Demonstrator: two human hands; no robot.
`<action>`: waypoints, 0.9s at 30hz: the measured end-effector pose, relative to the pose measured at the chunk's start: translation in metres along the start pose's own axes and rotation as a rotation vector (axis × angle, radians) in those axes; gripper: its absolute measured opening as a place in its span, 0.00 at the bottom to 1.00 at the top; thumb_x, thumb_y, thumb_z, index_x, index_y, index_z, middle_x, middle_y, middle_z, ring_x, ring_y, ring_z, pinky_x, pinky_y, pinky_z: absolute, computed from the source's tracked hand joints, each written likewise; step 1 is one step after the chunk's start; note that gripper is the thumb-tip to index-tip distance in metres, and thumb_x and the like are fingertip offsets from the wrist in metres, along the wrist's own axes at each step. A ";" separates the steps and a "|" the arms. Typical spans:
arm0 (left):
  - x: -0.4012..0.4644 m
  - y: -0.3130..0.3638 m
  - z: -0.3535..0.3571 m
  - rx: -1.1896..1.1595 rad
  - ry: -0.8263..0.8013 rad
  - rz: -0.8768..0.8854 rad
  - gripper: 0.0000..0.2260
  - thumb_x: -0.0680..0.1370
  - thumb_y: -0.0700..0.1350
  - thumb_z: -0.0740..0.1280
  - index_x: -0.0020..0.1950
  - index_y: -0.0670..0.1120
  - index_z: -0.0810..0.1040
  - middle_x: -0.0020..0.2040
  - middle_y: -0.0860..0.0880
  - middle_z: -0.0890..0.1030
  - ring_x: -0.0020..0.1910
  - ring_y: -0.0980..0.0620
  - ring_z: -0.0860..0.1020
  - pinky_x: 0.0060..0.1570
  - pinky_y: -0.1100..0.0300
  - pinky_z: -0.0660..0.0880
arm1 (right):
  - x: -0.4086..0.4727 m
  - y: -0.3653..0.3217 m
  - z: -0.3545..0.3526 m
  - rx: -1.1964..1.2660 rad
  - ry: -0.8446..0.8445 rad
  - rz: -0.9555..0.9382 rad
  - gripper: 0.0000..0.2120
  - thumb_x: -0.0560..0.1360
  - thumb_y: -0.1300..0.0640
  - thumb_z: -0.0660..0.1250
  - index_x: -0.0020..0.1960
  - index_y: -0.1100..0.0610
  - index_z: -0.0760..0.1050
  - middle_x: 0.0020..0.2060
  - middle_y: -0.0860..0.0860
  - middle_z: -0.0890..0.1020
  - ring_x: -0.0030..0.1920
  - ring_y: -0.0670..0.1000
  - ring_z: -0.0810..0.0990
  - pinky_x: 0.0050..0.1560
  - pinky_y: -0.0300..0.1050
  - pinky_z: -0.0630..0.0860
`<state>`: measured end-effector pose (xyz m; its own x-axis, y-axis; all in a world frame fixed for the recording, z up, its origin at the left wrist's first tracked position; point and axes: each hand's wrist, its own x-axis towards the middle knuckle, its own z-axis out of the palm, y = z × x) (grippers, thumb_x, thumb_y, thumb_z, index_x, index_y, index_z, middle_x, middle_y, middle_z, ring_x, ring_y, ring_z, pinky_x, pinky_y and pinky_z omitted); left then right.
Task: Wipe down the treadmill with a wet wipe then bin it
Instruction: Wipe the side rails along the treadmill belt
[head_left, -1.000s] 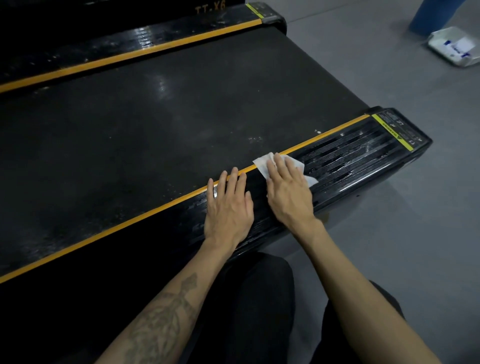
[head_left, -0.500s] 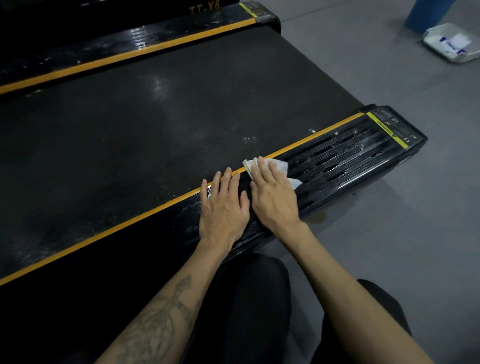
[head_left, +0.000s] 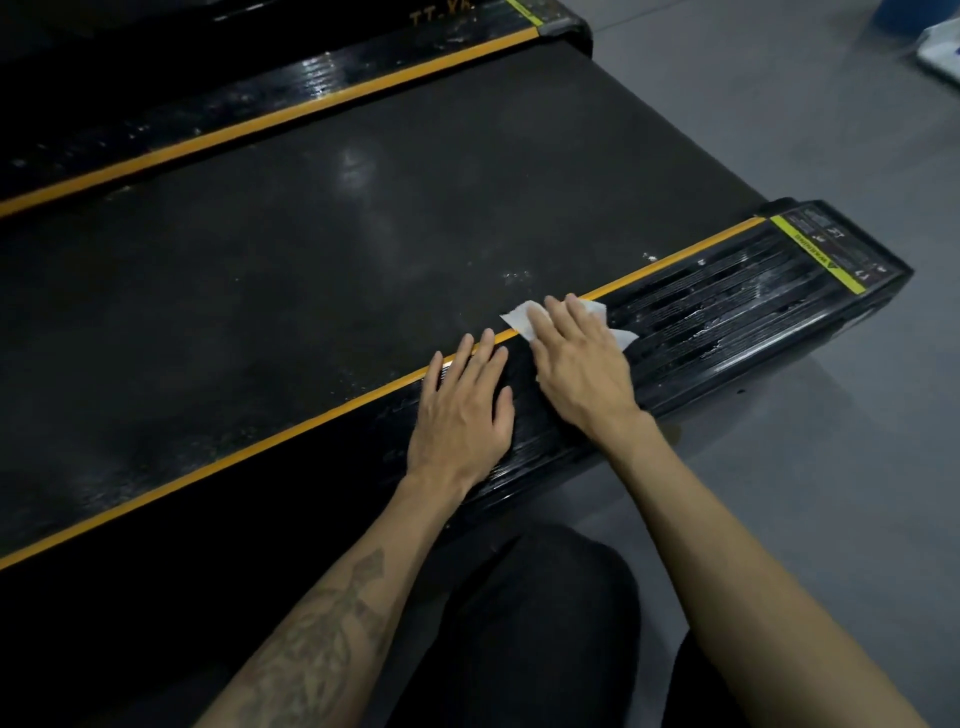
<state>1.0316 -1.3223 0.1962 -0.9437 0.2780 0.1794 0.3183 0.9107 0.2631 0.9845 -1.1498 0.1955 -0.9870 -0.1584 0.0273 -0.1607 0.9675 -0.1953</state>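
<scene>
The black treadmill belt (head_left: 311, 249) fills the left and middle of the head view, edged by a ribbed black side rail (head_left: 727, 306) with a yellow stripe. A white wet wipe (head_left: 517, 317) lies on that rail at the stripe. My right hand (head_left: 576, 364) presses flat on the wipe with straight fingers and covers most of it. My left hand (head_left: 462, 410) rests flat on the rail just to the left, fingers spread, touching no wipe. The rail to the right of the wipe shows wet streaks.
Grey floor (head_left: 805, 467) lies to the right of the treadmill. A white pack (head_left: 943, 49) and a blue object (head_left: 914, 13) sit at the top right corner. The far side rail (head_left: 311, 88) runs along the top. My dark-trousered knees (head_left: 535, 623) are below.
My right hand has slid the wipe leftward along the rail, closer to my left hand, which has stayed flat on the rail. The view has shifted slightly.
</scene>
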 end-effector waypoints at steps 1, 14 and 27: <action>0.000 -0.001 0.000 -0.005 0.007 0.007 0.25 0.83 0.52 0.52 0.78 0.45 0.69 0.81 0.48 0.64 0.82 0.50 0.59 0.79 0.43 0.57 | 0.001 0.007 -0.001 -0.006 0.023 0.026 0.33 0.82 0.47 0.37 0.80 0.59 0.62 0.78 0.58 0.67 0.80 0.60 0.60 0.78 0.60 0.59; 0.002 0.003 0.002 0.014 0.053 -0.029 0.22 0.83 0.52 0.54 0.73 0.46 0.75 0.77 0.47 0.71 0.77 0.47 0.68 0.77 0.42 0.63 | -0.015 0.014 -0.006 0.049 0.021 0.071 0.27 0.87 0.50 0.44 0.83 0.59 0.54 0.82 0.55 0.56 0.82 0.57 0.52 0.81 0.55 0.52; 0.029 0.033 0.010 -0.027 -0.026 -0.092 0.20 0.84 0.49 0.60 0.76 0.45 0.71 0.78 0.43 0.69 0.78 0.43 0.66 0.78 0.39 0.59 | -0.015 0.001 0.000 0.014 0.016 0.150 0.30 0.85 0.48 0.38 0.81 0.62 0.58 0.80 0.59 0.61 0.81 0.59 0.57 0.80 0.57 0.57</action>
<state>1.0135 -1.2815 0.2009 -0.9711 0.2013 0.1285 0.2317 0.9245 0.3027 0.9991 -1.1466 0.1950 -0.9999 -0.0091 0.0129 -0.0116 0.9772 -0.2120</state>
